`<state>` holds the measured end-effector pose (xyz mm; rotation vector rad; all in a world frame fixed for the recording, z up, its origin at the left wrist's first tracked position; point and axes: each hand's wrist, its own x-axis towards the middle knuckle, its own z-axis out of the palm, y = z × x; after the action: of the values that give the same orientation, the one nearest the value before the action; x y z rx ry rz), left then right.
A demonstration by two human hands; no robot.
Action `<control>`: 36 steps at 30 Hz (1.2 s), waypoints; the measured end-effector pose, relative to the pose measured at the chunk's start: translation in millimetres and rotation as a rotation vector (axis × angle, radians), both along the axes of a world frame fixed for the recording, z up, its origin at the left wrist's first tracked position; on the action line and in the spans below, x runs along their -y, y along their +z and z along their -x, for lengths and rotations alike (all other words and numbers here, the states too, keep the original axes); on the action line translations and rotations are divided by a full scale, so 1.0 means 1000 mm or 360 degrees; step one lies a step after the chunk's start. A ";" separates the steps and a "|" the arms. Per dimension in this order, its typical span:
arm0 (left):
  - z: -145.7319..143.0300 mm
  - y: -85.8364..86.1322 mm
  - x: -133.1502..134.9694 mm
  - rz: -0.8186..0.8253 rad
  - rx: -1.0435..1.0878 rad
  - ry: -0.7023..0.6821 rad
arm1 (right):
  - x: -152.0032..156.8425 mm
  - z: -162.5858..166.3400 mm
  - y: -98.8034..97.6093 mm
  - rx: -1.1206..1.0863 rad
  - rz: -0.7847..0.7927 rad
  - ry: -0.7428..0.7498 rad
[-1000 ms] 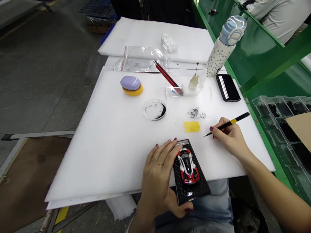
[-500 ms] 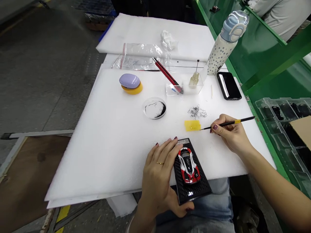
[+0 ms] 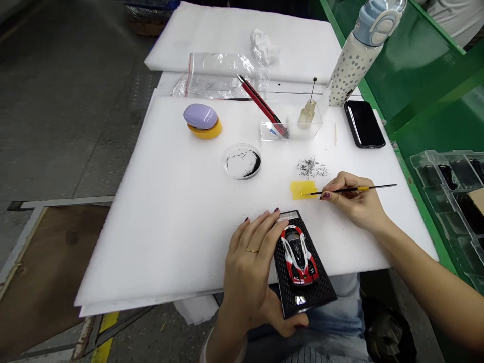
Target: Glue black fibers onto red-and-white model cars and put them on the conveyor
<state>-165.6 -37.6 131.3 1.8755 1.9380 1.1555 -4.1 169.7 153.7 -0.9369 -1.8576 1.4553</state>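
My left hand (image 3: 251, 262) grips a black textured display base (image 3: 302, 297) along its left side, with the thumb beneath. On the base sits a red and white model car (image 3: 300, 254). Between the fingertips of my right hand (image 3: 353, 201) is a thin paintbrush (image 3: 350, 189), black with a yellow band. Its tip rests over a small yellow square (image 3: 303, 190) on the white foam sheet, by a small wet-looking spot. Just behind the square lies a loose pile of short black slivers (image 3: 311, 167).
A round clear dish (image 3: 242, 161) holds more black slivers. Farther back are a purple and yellow oval case (image 3: 202, 121), a clear tray (image 3: 278, 132) with red tweezers-like tools and a small bottle (image 3: 307, 112), a phone (image 3: 365, 124) and a dotted water bottle (image 3: 357, 65).
The paintbrush tip has moved left from the yellow square's edge onto its surface, my right hand following. My left hand still holds the base. The whole view has shifted slightly.
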 end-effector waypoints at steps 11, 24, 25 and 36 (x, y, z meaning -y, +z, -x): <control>-0.014 0.009 0.003 -0.0094 0.0221 0.0157 | 0.074 0.008 0.014 -0.0985 0.0192 -0.0173; -0.031 -0.001 -0.003 -0.0090 0.0299 0.0410 | 0.111 0.018 -0.001 -0.1114 0.0133 -0.0277; -0.032 -0.001 -0.003 -0.0074 0.0306 0.0427 | 0.111 0.018 -0.001 -0.1110 0.0141 -0.0280; -0.032 -0.001 -0.004 -0.0094 0.0340 0.0478 | 0.114 0.019 -0.004 -0.1049 0.0110 -0.0305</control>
<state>-133.7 -33.4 130.6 1.4476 2.1291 1.4451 -23.3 55.7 150.0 -0.5467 -1.2097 1.4821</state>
